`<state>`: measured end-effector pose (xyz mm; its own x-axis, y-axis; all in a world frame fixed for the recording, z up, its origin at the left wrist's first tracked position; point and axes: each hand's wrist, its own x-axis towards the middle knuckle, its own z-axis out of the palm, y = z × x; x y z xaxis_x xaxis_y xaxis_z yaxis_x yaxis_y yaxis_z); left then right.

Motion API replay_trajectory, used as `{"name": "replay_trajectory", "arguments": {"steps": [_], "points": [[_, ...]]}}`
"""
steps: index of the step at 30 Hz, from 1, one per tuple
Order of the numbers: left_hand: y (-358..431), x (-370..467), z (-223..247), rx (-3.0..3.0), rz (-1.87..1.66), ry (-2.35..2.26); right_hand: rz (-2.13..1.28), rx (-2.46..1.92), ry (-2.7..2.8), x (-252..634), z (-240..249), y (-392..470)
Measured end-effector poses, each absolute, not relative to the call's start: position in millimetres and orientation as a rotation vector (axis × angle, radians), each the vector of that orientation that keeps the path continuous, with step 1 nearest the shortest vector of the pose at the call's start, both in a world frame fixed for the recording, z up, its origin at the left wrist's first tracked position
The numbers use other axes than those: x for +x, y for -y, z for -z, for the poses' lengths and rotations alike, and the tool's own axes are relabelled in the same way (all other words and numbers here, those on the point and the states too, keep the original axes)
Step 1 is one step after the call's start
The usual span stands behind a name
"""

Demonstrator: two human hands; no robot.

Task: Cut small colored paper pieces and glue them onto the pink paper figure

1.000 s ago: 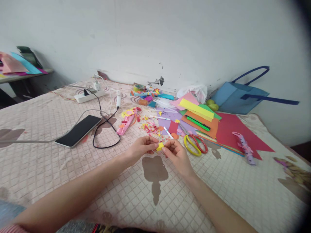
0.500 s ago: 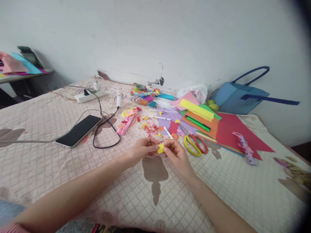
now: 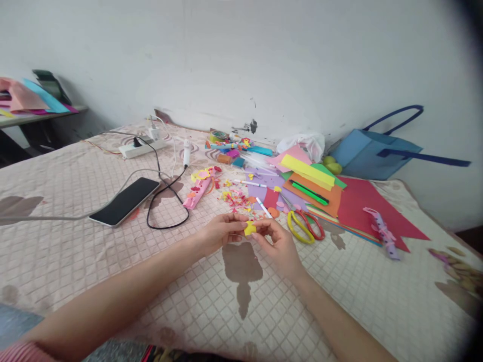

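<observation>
Pinched between the thumb and fingers of the left hand (image 3: 222, 232), a small yellow piece (image 3: 249, 229), apparently paper, is presented to the right hand (image 3: 278, 246). The right fingertips lie at its other edge; whether they close on it or merely touch cannot be told. Landmark: the scissors (image 3: 305, 227), with one yellow and one red loop. The yellow piece is held to the left of the scissors, with the right hand between the two and the left hand beyond the piece. Cut scraps (image 3: 236, 199) lie left of the scissors and farther back; a white stick (image 3: 263, 207) lies nearer them on the same side. Behind the scissors, a green cutter (image 3: 310, 193) rests on an orange sheet (image 3: 335, 205).

Good practice, as judged from this arrangement: let the left pinch serve as the fixed clamp and the right fingertips do the fine adjusting, holding by the margins so that the outline remains visible. Light pressure suits so small a piece, since a hard squeeze would probably crease it. Should it slip, it could easily be lost among the similarly coloured scraps. Details of its outline are too small to read.
</observation>
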<state>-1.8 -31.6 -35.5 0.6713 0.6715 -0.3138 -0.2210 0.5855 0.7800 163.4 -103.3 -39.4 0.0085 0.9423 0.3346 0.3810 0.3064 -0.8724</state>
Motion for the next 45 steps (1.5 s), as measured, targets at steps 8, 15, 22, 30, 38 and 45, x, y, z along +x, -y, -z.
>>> {"name": "replay_trajectory", "arguments": {"steps": [8,15,22,30,38,45], "points": [[34.2,-1.5,32.0,0.764,-0.599,-0.643,-0.668,-1.241,1.495,162.3,42.4,102.8],[33.3,-0.9,37.3,0.772,-0.602,-0.630,-0.624,-1.258,1.545,162.0,38.6,103.4],[32.7,-1.2,38.4,0.788,-0.609,-0.612,-0.593,-1.252,1.568,160.3,40.0,103.9],[33.8,-0.6,37.9,0.784,-0.605,-0.595,-0.621,-1.251,1.565,159.3,40.2,104.3],[33.8,0.2,37.5,0.796,-0.603,-0.621,-0.490,-1.239,1.639,160.3,36.4,104.7],[33.6,0.3,38.8,0.832,-0.624,-0.619,-0.394,-1.278,1.683,158.6,36.7,106.4]]}}
